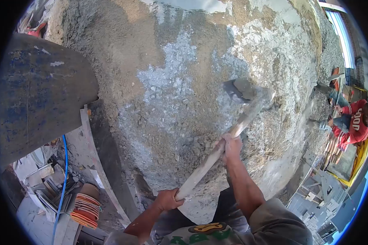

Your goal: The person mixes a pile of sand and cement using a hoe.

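My left hand (166,200) is closed round the butt end of a hoe's wooden handle, low and close to my body. Farther up the shaft, my right hand (232,147) grips it near the middle. The hoe (204,169) slants away from me to the upper right, its dusty metal blade (240,90) at the surface of a broad heap of sandy material (208,53). Grey-white powder (169,75) lies in patches over the brown sand. Whether the blade has sunk in, I cannot tell.
A large scuffed dark drum (45,94) with blue paint juts in from the left. Below it are a blue hose (64,175), stacked orange-and-white buckets (86,208) and broken slabs (49,185). At right, a person in a red top (351,122) holds a long-handled tool.
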Motion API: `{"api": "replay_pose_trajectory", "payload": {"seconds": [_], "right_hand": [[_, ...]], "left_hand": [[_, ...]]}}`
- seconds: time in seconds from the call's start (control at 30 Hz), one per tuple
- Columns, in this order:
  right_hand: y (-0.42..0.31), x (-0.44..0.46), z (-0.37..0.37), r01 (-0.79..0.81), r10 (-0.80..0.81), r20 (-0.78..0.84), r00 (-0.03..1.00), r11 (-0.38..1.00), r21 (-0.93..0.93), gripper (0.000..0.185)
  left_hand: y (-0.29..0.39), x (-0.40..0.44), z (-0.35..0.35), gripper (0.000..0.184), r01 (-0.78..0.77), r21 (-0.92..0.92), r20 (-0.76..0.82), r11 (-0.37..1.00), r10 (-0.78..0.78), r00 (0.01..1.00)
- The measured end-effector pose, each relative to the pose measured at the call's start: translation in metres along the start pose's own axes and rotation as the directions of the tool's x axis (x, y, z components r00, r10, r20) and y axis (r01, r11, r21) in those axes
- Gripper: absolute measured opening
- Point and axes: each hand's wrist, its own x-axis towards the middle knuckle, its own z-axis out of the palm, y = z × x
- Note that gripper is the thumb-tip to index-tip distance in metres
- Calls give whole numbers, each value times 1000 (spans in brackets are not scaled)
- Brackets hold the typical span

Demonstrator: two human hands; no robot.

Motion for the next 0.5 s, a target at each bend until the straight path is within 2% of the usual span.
{"api": "replay_pose_trajectory", "payload": {"seconds": [0.03, 0.07, 0.1, 0.13, 0.17, 0.2, 0.23, 0.27, 0.33, 0.37, 0.4, 0.43, 0.47, 0.5], "right_hand": [[-28, 45, 24, 2, -2, 17, 1000, 1000, -15, 15], [-53, 90, 47, 24, -26, 98, 995, 1000, 19, 20], [-72, 136, 72, 44, -61, 187, 981, 995, 91, 23], [-85, 182, 97, 87, -136, 318, 938, 983, 163, 27], [-92, 230, 124, 22, -106, 397, 912, 977, 212, 27], [-94, 261, 155, 90, -164, 406, 899, 977, 196, 29], [-91, 282, 181, 75, -114, 431, 895, 991, 107, 29], [-80, 295, 201, 59, -60, 451, 891, 998, 17, 28], [-33, 296, 215, -57, 146, 436, 888, 976, -210, 29], [0, 280, 211, -114, 199, 393, 898, 967, -229, 27], [35, 263, 203, -146, 232, 354, 906, 957, -252, 26], [52, 237, 194, -203, 282, 279, 918, 939, -278, 28], [77, 224, 178, -229, 288, 319, 903, 950, -211, 25], [82, 191, 165, -291, 361, 231, 904, 913, -287, 18]], "left_hand": [[14, 49, -13, 43, -72, 15, -187, 997, 73, 980], [29, 95, -31, 38, -113, 141, -365, 983, 158, 918], [50, 130, -57, 33, -89, 223, -534, 971, 198, 822], [64, 160, -82, 30, -21, 274, -598, 961, 187, 779], [77, 183, -108, 30, -14, 242, -645, 970, 172, 745], [89, 200, -131, 31, 56, 226, -663, 973, 112, 740], [96, 209, -148, 32, 127, 219, -686, 967, 60, 725], [100, 204, -151, 33, 169, 173, -658, 970, -14, 753], [106, 186, -144, 36, 262, 75, -555, 962, -178, 813], [97, 177, -124, 43, 266, -18, -443, 964, -246, 862], [80, 162, -103, 44, 305, -49, -392, 951, -299, 870], [66, 146, -87, 46, 327, -72, -343, 942, -331, 879], [60, 126, -77, 47, 332, -60, -293, 941, -334, 896], [55, 99, -65, 47, 351, -55, -231, 935, -353, 906]]}}
